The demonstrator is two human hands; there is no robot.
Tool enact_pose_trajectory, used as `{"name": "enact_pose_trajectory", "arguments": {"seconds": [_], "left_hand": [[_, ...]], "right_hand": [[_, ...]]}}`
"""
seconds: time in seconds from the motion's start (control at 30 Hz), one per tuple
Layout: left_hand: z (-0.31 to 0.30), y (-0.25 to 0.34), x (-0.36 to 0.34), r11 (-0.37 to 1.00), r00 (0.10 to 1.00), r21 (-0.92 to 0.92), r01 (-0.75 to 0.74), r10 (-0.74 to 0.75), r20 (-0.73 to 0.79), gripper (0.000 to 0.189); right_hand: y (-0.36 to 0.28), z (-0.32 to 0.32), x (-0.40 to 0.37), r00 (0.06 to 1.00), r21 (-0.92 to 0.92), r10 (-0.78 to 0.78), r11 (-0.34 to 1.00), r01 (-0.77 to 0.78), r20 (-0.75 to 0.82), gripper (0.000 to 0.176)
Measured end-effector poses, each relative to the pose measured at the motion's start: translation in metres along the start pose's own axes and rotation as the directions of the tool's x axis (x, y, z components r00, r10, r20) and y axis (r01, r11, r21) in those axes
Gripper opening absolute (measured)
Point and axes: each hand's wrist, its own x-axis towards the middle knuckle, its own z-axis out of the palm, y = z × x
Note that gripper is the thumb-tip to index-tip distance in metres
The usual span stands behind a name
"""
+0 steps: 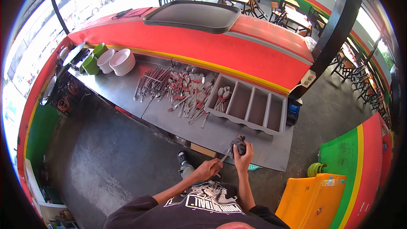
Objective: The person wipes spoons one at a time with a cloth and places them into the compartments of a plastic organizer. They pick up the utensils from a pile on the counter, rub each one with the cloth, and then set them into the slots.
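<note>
My left hand (207, 169) is closed on the handle of a piece of metal cutlery (226, 155), whose far end runs into a dark cloth. The cloth (238, 144) is bunched in my right hand (244, 157), at the front edge of the steel counter (169, 121). Beyond my hands lies a loose heap of forks and spoons (193, 95). Right of the heap stands a grey cutlery tray (277, 132) with long compartments; its leftmost one holds several spoons (223, 94). The cloth hides the cutlery's head.
Stacked white bowls (122, 61) and green bowls (90, 65) stand at the counter's left end. Dark trays (193, 15) lie on the red ledge (169, 40) behind. A black post (337, 21) rises at the right, with an orange cabinet (307, 199) at lower right.
</note>
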Motion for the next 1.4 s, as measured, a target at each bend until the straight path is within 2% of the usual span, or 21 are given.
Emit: {"name": "enact_pose_trajectory", "arguments": {"seconds": [0.27,0.37,0.5,0.63,0.73,0.83,0.93,1.03,1.13,1.2,1.4], "left_hand": [[-0.008,0.008,-0.002,0.999,0.999,0.040,0.011,-0.013,0.045,0.023],[-0.010,0.007,-0.001,0.999,1.000,0.046,0.000,-0.001,0.016,0.023],[-0.008,0.001,0.002,0.999,0.996,0.012,-0.036,0.037,-0.083,0.024],[-0.001,0.002,0.009,0.994,0.983,-0.089,-0.056,0.039,-0.182,0.026],[0.003,0.005,0.013,0.989,0.979,-0.147,-0.031,0.001,-0.202,0.027],[0.008,0.006,0.016,0.991,0.976,-0.131,-0.034,0.005,-0.216,0.027],[0.011,0.008,0.017,0.997,0.971,-0.064,-0.052,0.035,-0.238,0.025],[0.012,0.002,0.016,0.997,0.966,0.021,-0.075,0.078,-0.245,0.023],[0.012,0.008,0.014,0.998,0.969,0.045,-0.047,0.057,-0.241,0.020],[0.012,0.018,0.014,0.999,0.974,0.050,0.006,0.006,-0.228,0.019],[0.011,0.016,0.017,0.999,0.984,0.045,0.004,0.004,-0.175,0.017]], "right_hand": [[0.018,-0.006,0.010,0.986,0.002,0.085,0.996,-0.085,-0.147,0.031],[0.031,-0.010,0.012,0.965,0.092,0.169,0.984,-0.153,-0.198,0.031],[0.019,-0.024,0.017,0.952,0.222,0.253,0.952,-0.212,-0.173,0.028],[0.007,-0.028,0.015,0.960,0.390,0.260,0.898,-0.202,-0.101,0.024],[-0.002,-0.023,0.006,0.967,0.540,0.253,0.811,-0.226,0.025,0.024],[-0.002,-0.019,-0.007,0.924,0.503,0.240,0.784,-0.365,0.297,0.027],[-0.001,-0.012,-0.012,0.920,0.324,-0.054,0.943,-0.081,0.387,0.034],[-0.008,-0.010,-0.012,0.921,0.315,-0.053,0.946,-0.077,0.385,0.040],[-0.007,-0.011,-0.009,0.921,0.275,-0.080,0.961,-0.030,0.382,0.037],[-0.008,-0.013,-0.009,0.922,0.255,-0.037,0.965,-0.068,0.385,0.038],[-0.004,-0.011,-0.009,0.954,0.254,0.057,0.958,-0.136,0.295,0.033]]}}
